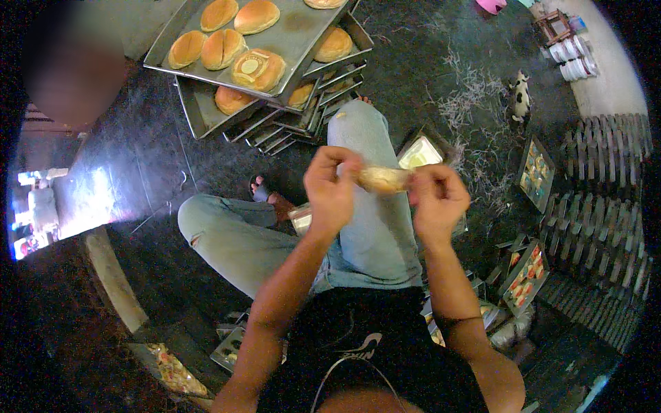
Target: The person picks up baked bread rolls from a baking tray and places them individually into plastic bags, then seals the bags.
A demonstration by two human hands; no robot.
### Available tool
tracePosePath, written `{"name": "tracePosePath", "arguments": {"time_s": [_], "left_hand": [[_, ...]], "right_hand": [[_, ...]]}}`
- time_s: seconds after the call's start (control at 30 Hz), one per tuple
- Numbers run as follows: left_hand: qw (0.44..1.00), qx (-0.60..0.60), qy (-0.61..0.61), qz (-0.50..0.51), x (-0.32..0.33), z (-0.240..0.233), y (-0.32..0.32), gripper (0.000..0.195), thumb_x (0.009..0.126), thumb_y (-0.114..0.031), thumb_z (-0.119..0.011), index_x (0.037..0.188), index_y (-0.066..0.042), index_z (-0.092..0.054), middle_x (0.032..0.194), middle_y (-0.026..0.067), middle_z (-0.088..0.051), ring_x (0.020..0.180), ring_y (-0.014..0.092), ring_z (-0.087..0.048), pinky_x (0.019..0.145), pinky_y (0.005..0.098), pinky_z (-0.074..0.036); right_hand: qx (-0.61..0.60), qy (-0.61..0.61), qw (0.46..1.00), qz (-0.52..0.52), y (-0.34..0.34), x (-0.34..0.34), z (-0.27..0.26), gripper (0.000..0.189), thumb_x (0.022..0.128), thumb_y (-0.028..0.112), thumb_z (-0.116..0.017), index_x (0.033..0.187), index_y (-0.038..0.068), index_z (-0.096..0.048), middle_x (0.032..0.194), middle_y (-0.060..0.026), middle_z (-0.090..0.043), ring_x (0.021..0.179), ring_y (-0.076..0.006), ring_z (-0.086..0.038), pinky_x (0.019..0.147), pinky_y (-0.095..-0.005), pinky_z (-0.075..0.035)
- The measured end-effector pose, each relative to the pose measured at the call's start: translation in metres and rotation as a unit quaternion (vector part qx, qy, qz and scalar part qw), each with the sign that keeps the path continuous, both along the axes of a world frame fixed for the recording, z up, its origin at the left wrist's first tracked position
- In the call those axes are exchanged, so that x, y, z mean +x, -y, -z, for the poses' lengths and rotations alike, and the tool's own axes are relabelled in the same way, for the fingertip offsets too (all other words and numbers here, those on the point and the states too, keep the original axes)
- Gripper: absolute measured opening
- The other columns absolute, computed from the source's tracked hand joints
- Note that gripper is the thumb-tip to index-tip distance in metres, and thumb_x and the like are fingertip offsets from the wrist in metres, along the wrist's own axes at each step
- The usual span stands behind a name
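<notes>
Above my knees, a small golden bread bun [383, 179], blurred and seemingly in a clear wrapper, is stretched between my two hands. My left hand [330, 186] pinches its left end and my right hand [439, 199] pinches its right end. Ahead of me, a metal baking tray [206, 77] carries several golden buns [256, 17]; one bun [258, 69] bears a printed label. Beyond my right leg lies an open container with pale, cream-coloured contents [421, 154]. A white-edged container [301, 219] is partly hidden behind my left forearm.
Baking trays are stacked crosswise under the top one, some holding buns [333, 45]. A black-and-white cat [520, 97] lies on the dark floor, near scattered pale strips [472, 93]. Trays of wrapped goods [525, 279] and slatted racks [604, 149] stand at the right.
</notes>
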State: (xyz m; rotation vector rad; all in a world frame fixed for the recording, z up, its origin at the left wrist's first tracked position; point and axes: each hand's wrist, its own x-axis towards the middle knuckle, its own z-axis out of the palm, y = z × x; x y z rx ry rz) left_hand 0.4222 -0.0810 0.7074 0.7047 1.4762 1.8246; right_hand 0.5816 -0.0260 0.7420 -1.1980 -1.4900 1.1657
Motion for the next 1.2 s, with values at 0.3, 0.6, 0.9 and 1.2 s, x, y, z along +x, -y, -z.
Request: {"name": "tracePosePath", "arguments": {"time_s": [0.3, 0.6, 0.9, 1.2], "left_hand": [[0.995, -0.077, 0.039, 0.046, -0.019, -0.016, 0.032, 0.015, 0.097, -0.013, -0.062, 0.104, 0.000, -0.064, 0.094, 0.0065, -0.068, 0.086, 0.012, -0.063, 0.081, 0.0270, -0.050], [0.989, -0.098, -0.081, 0.069, -0.004, 0.001, 0.064, 0.012, 0.097, -0.012, -0.060, 0.095, 0.000, -0.062, 0.089, 0.0051, -0.066, 0.083, 0.014, -0.061, 0.078, 0.0294, -0.050], [0.965, -0.235, 0.108, 0.054, 0.021, 0.054, 0.055, 0.023, 0.094, -0.024, -0.068, 0.091, -0.001, -0.066, 0.070, -0.0030, -0.058, 0.066, 0.006, -0.050, 0.059, 0.0247, -0.041], [0.983, -0.107, 0.102, -0.112, -0.057, 0.030, 0.045, 0.033, 0.101, -0.028, -0.054, 0.124, -0.005, -0.056, 0.118, 0.0090, -0.059, 0.109, 0.020, -0.057, 0.092, 0.0357, -0.048]], "right_hand": [[-0.135, -0.020, 0.990, 0.020, 0.014, 0.015, -0.020, 0.010, 0.092, 0.012, -0.068, 0.093, 0.003, -0.065, 0.075, -0.0017, -0.065, 0.051, -0.0051, -0.051, 0.045, -0.0219, -0.042], [0.103, 0.051, 0.987, -0.110, 0.032, 0.048, -0.011, 0.006, 0.088, 0.006, -0.071, 0.086, 0.006, -0.066, 0.076, -0.0020, -0.068, 0.062, -0.0127, -0.064, 0.056, -0.0256, -0.050], [-0.083, 0.054, 0.992, -0.073, 0.071, 0.034, 0.056, 0.037, 0.085, 0.013, -0.075, 0.114, -0.001, -0.058, 0.100, -0.0043, -0.062, 0.085, -0.0160, -0.060, 0.080, -0.0305, -0.051], [0.437, 0.099, 0.866, -0.221, -0.100, -0.134, -0.057, 0.055, 0.075, 0.005, -0.073, 0.128, 0.006, -0.057, 0.130, -0.0183, -0.059, 0.117, -0.0376, -0.058, 0.100, -0.0436, -0.047]]}}
